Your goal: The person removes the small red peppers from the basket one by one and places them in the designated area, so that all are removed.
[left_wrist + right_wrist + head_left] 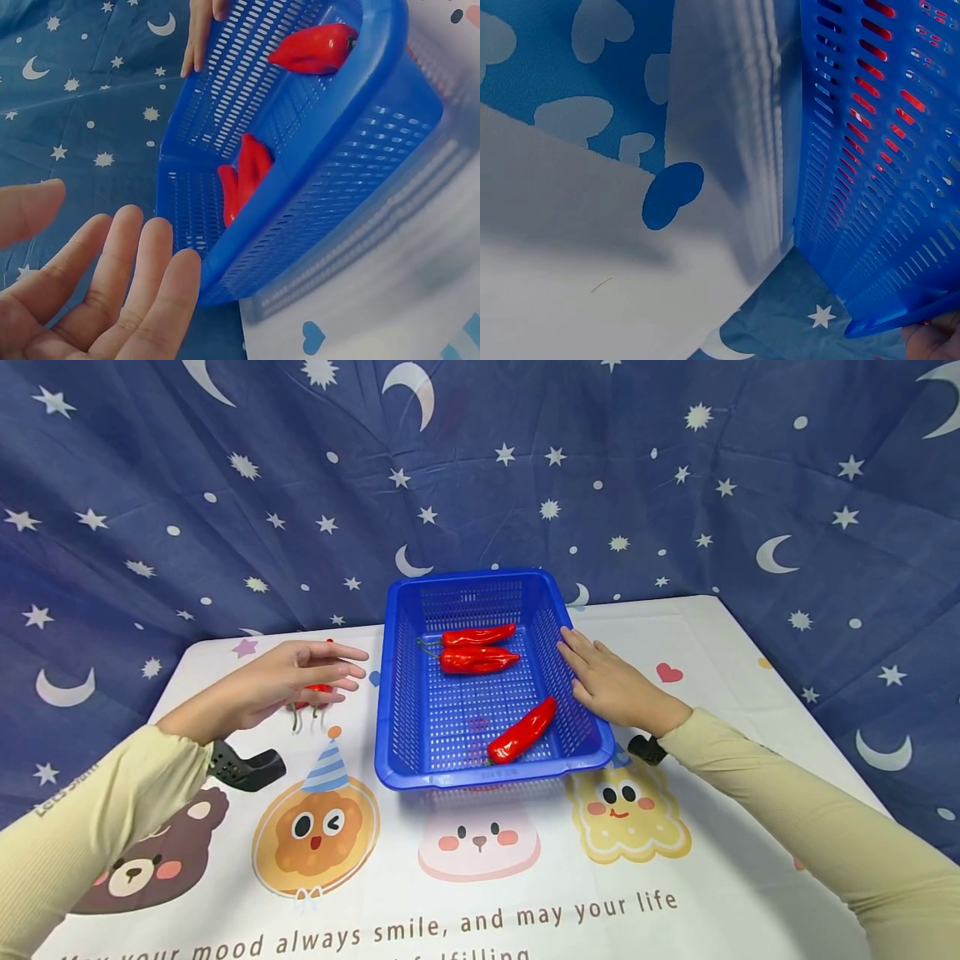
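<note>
A blue plastic basket (382,710) with slotted walls holds three glossy red chili peppers. Two of them, one chili pepper (480,660) and a slimmer chili pepper (480,636), lie side by side toward the back; another chili pepper (522,732) lies slanted at the front right. My left hand (281,681) hovers left of the basket, fingers loosely extended and holding nothing. Behind it on the table are red chili peppers (320,688), mostly hidden. My right hand (618,681) rests on the basket's right rim, fingers fairly straight across the edge; in the left wrist view its fingers (198,37) reach over the wall.
A white tablecloth (750,710) with cartoon prints and lettering covers the table. Behind the basket hangs a dark blue curtain (480,460) with moons and stars. Black straps (243,766) sit at the wrists.
</note>
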Demonstrator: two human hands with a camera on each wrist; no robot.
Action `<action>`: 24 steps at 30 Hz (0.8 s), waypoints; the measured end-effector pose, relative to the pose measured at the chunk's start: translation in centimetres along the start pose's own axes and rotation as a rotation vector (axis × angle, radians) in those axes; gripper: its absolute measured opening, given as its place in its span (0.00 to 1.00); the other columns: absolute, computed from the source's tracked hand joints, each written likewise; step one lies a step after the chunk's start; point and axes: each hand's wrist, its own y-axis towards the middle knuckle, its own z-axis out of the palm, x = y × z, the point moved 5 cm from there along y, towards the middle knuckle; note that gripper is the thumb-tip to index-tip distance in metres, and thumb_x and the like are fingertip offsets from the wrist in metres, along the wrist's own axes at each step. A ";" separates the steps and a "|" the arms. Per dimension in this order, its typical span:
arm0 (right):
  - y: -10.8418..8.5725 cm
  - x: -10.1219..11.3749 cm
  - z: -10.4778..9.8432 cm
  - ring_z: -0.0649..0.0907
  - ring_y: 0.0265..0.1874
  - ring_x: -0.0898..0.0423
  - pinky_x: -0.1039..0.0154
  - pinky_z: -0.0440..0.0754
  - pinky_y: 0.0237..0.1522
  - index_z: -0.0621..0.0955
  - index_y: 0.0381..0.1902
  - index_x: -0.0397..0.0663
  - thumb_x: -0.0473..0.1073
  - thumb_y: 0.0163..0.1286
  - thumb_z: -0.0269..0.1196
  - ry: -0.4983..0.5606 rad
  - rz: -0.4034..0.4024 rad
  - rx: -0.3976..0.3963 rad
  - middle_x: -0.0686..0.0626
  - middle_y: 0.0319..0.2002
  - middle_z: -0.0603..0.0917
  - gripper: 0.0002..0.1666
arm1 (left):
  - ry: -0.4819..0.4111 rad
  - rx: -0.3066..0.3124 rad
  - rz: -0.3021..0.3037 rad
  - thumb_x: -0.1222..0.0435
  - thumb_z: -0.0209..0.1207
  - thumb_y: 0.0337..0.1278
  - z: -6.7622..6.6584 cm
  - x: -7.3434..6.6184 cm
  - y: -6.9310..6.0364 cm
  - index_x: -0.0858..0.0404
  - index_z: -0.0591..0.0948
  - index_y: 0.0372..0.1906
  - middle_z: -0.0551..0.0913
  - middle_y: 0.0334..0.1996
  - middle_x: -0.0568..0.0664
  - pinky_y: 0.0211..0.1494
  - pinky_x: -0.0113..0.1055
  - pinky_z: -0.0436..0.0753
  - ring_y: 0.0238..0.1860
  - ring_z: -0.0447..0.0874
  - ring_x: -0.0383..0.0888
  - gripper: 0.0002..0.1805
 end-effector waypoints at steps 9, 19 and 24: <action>0.0 0.1 -0.1 0.49 0.74 0.41 0.42 0.50 0.73 0.52 0.71 0.33 0.44 0.71 0.43 0.007 0.007 0.006 0.37 0.74 0.46 0.35 | 0.046 0.023 0.010 0.54 0.54 0.64 0.2 -1.1 0.5 0.64 0.65 0.67 0.71 0.62 0.63 0.56 0.41 0.81 0.59 0.76 0.55 0.30; 0.0 0.1 -0.1 0.49 0.74 0.41 0.41 0.51 0.72 0.53 0.71 0.33 0.44 0.71 0.43 0.005 0.007 0.000 0.37 0.74 0.47 0.35 | 0.033 0.053 0.029 0.56 0.53 0.66 0.8 -2.2 1.1 0.65 0.65 0.66 0.71 0.62 0.64 0.59 0.46 0.78 0.60 0.74 0.58 0.29; 0.0 0.1 0.0 0.50 0.74 0.41 0.41 0.51 0.72 0.53 0.71 0.33 0.44 0.71 0.43 0.009 0.003 -0.004 0.36 0.74 0.47 0.35 | 0.018 0.083 0.033 0.60 0.51 0.67 1.2 -2.5 1.5 0.67 0.65 0.66 0.70 0.64 0.64 0.61 0.48 0.76 0.62 0.72 0.60 0.26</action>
